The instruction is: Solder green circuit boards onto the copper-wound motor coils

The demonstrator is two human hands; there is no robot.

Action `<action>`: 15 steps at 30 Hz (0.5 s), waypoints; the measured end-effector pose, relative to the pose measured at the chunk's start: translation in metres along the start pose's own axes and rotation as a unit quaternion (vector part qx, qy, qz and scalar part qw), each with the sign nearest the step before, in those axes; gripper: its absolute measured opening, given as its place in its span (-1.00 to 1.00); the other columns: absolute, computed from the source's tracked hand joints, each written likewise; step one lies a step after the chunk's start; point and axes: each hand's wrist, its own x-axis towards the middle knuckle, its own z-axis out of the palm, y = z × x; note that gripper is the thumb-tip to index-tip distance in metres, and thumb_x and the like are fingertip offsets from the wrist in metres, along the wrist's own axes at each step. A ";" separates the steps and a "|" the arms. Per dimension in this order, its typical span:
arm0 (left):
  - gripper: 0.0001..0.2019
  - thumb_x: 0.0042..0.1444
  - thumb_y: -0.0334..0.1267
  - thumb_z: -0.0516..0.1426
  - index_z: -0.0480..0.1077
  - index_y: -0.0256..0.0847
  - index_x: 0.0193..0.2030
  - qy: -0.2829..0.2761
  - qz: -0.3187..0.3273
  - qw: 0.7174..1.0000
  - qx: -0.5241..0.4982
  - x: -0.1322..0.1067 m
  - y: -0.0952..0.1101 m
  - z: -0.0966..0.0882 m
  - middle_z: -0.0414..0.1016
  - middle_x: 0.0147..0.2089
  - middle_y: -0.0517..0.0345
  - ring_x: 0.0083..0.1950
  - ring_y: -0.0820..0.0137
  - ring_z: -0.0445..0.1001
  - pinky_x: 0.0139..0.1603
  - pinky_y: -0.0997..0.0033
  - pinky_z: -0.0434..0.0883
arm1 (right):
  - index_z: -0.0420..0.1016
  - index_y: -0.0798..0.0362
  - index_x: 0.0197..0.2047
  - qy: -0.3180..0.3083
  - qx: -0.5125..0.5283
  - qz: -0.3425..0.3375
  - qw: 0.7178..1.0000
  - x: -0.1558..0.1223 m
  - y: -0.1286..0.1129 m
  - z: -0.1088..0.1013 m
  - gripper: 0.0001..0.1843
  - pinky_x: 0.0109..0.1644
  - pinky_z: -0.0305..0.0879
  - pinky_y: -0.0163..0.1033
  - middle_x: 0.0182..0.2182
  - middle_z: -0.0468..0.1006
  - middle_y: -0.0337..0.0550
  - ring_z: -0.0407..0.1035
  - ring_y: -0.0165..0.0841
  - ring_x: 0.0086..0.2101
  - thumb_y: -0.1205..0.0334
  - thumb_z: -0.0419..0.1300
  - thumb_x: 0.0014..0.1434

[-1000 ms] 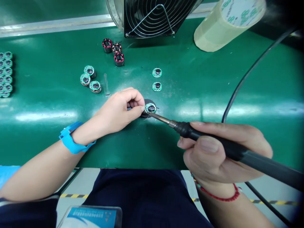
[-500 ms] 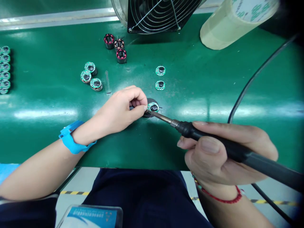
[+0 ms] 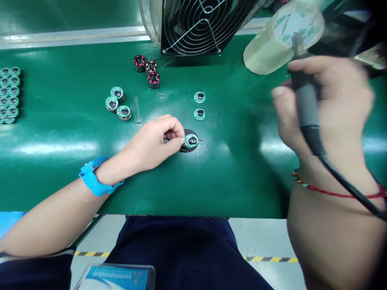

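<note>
A small round green circuit board (image 3: 191,140) rests on a black round base (image 3: 189,150) on the green bench. My left hand (image 3: 159,141) pinches its left edge between thumb and fingertips; what lies under the board is mostly hidden. My right hand (image 3: 326,96) is raised at the right, wrapped round the handle of a soldering iron (image 3: 306,102) whose blurred tip points away from me, in front of the tape roll. Two loose circuit boards, one nearer (image 3: 199,114) and one farther (image 3: 199,97), lie flat just beyond the black base.
A fan (image 3: 205,32) with a wire guard stands at the back, beside a thick tape roll (image 3: 263,52). Several copper-wound stators (image 3: 154,79) and board-topped motor parts (image 3: 123,112) sit left of centre, near a clear strip (image 3: 137,110). Rows of boards (image 3: 12,90) line the far left.
My right hand has lifted the soldering iron off the board and swung it up and to the right. My left hand keeps its pinch at the board; the view has shifted slightly.
</note>
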 end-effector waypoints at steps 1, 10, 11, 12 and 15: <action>-0.91 0.06 -0.47 0.11 0.36 -0.26 -0.42 -0.001 0.000 1.000 0.000 0.000 0.000 0.000 0.39 -0.38 0.23 -0.41 0.57 0.30 -0.37 0.53 0.29 | 0.38 -0.11 0.16 0.017 -0.009 0.021 1.000 0.002 0.000 0.002 -0.58 0.06 0.29 -0.14 -0.10 0.57 -0.13 0.47 -0.27 -0.04 0.03 0.11 0.26; -0.92 0.08 -0.47 0.11 0.36 -0.26 -0.40 -0.012 0.013 1.000 0.001 0.000 0.001 -0.003 0.38 -0.37 0.23 -0.38 0.56 0.30 -0.33 0.52 0.30 | 0.28 -0.13 0.22 -0.079 0.157 -0.111 0.978 -0.037 -0.087 0.026 -0.49 0.01 0.47 -0.14 -0.02 0.56 -0.15 0.50 -0.28 -0.04 0.34 0.16 0.21; -0.92 0.09 -0.47 0.11 0.36 -0.26 -0.39 -0.013 0.017 1.000 0.003 0.000 0.001 -0.004 0.38 -0.37 0.23 -0.37 0.56 0.30 -0.32 0.52 0.30 | 0.29 -0.12 0.20 -0.099 0.149 -0.125 0.976 -0.038 -0.092 0.029 -0.49 0.00 0.48 -0.13 -0.04 0.57 -0.16 0.49 -0.27 -0.04 0.35 0.16 0.20; -0.92 0.09 -0.47 0.11 0.36 -0.26 -0.39 -0.017 0.020 1.000 0.007 0.000 0.001 -0.005 0.37 -0.36 0.23 -0.37 0.56 0.31 -0.31 0.52 0.30 | 0.29 -0.11 0.19 -0.109 0.144 -0.134 0.974 -0.039 -0.096 0.032 -0.50 -0.02 0.48 -0.12 -0.05 0.58 -0.16 0.49 -0.26 -0.05 0.36 0.16 0.19; -0.90 0.12 -0.47 0.09 0.36 -0.24 -0.38 -0.048 0.042 0.997 0.034 0.000 0.000 -0.010 0.36 -0.35 0.21 -0.33 0.52 0.32 -0.27 0.48 0.30 | 0.28 -0.13 0.16 -0.103 0.137 -0.120 0.978 -0.039 -0.097 0.039 -0.52 -0.09 0.48 -0.13 -0.08 0.59 -0.18 0.51 -0.28 -0.14 0.39 0.14 0.19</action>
